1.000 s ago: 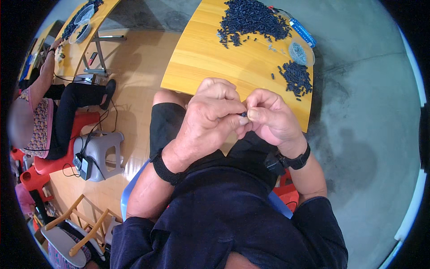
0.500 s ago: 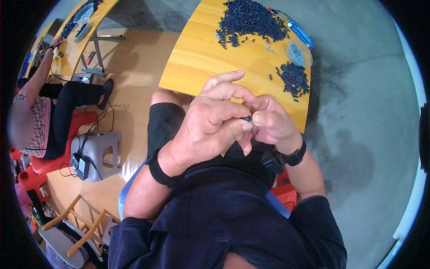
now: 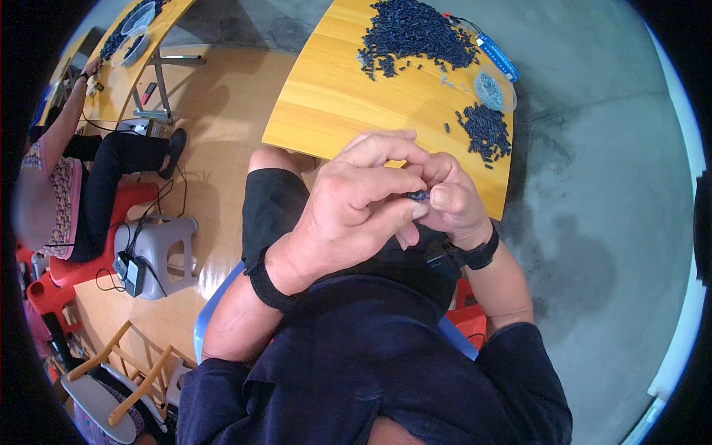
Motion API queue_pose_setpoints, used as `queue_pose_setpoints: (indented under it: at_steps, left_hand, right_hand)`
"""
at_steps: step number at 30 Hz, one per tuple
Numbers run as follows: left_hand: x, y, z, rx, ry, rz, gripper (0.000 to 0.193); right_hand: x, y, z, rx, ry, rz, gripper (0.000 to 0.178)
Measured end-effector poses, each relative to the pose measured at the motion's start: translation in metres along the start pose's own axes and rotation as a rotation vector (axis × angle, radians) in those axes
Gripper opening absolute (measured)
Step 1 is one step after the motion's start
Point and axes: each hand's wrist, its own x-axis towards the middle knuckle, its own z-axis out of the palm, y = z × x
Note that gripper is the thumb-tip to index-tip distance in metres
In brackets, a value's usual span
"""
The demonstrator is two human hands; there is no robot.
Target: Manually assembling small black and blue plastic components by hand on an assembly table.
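- The left hand [image 3: 345, 200] reaches in from 8 o'clock, thumb and index finger closed in a pinch on a small dark piece [image 3: 415, 195]; its other fingers arch loosely above.
- The right hand [image 3: 458, 199] meets it from 4 o'clock, thumb and curled index finger closed at the piece's 3 o'clock end. Whether a separate small part sits between those fingertips is hidden.
- The small dark piece lies between the two pinches, over the lap and just off the near edge of the yellow table [image 3: 334, 96], its length running roughly from 9 to 3 o'clock.
- For good two-handed work on it, the left pinch seems best kept steady and near the middle, leaving the 3 o'clock end free for the right fingertips.
- Both pinches should line up along the piece's length; pressing at a slant would likely tip it out of the fingers.
- Light, even pressure probably serves better than a hard squeeze, since so little of the piece shows to hold.
- Working above the table rather than the lap would make a dropped piece easier to recover.
- From the hands, a large heap of dark pieces [image 3: 423, 33] lies at 12 o'clock, and a smaller heap [image 3: 486, 133] and a clear bowl [image 3: 489, 89] of tiny pale parts lie between 1 and 2.
- One loose dark piece [image 3: 447, 127] rests near the smaller heap's 9 o'clock side.
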Motion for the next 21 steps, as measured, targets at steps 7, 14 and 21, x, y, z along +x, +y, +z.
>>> queue_pose_setpoints:
  at_steps: [7,14,21]
  left_hand:
    - [-0.006,-0.004,-0.005,-0.411,-0.04,-0.217,0.024]
    - [0.001,0.004,-0.011,-0.4,-0.119,-0.348,0.022]
    - [0.0,-0.003,-0.01,-0.211,-0.071,-0.156,0.019]
  right_hand:
    - [-0.001,0.005,0.0,0.003,-0.021,-0.001,0.034]
    - [0.0,0.003,0.001,-0.073,0.0,0.03,0.036]
    - [0.001,0.0,0.001,-0.133,0.004,0.057,0.037]
